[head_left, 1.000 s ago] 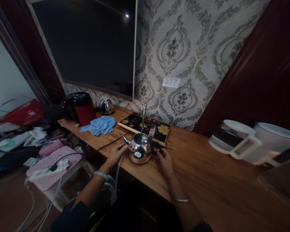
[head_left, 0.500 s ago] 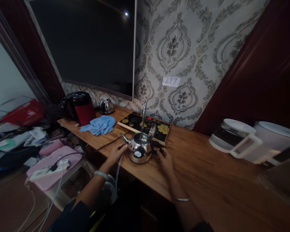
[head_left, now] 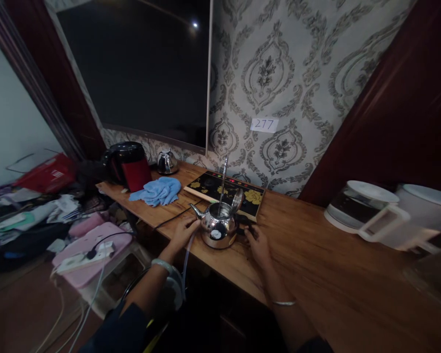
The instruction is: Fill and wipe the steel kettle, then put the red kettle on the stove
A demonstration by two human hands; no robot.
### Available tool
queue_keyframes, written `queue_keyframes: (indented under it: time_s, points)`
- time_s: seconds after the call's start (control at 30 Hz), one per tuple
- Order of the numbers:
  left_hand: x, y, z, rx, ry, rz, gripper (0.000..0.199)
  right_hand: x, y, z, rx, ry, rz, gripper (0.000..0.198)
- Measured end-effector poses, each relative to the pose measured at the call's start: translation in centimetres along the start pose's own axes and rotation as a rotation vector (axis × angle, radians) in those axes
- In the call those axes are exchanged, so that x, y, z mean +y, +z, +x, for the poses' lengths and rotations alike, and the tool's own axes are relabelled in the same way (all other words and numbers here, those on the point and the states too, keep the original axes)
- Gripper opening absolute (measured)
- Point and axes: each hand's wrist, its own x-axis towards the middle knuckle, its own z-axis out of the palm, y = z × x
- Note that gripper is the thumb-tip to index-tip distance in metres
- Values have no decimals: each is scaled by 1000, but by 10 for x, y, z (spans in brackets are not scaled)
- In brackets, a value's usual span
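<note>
Swirly gray flowers cover the wall (head_left: 268,73), next to a big black screen (head_left: 143,68). Below is a brown wood worktop (head_left: 308,250). Near its front edge sits a shiny kettle (head_left: 218,230) with its lid (head_left: 237,201) tipped up. A thin shiny pipe (head_left: 225,176) shows above the kettle's open top; I can't tell if it goes inside.

The right hand (head_left: 257,240) has its fingers closed on the kettle's black handle (head_left: 244,226). The left hand (head_left: 185,233) is under the spout, fingers bent; I can't tell if it holds the clear tube (head_left: 187,255) there. Just behind the kettle is a black hot plate (head_left: 206,184) with gold flowers. A blue cloth (head_left: 159,191) lies to the left.
</note>
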Motion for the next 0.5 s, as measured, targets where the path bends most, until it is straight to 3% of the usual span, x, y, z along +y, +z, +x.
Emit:
queue_keyframes:
  time_s: [0.17,0.3,0.5]
  points:
    - [-2,0,1,-45,-5,-41,38,3,1,1,7,-31,-40,34]
    - [-2,0,0,4,-28,-75,36,3,0,2,3,-22,-53,40]
    - [-15,-5,-7,73,-169,-324,44,6,-4,-1,-24,2,-69,44]
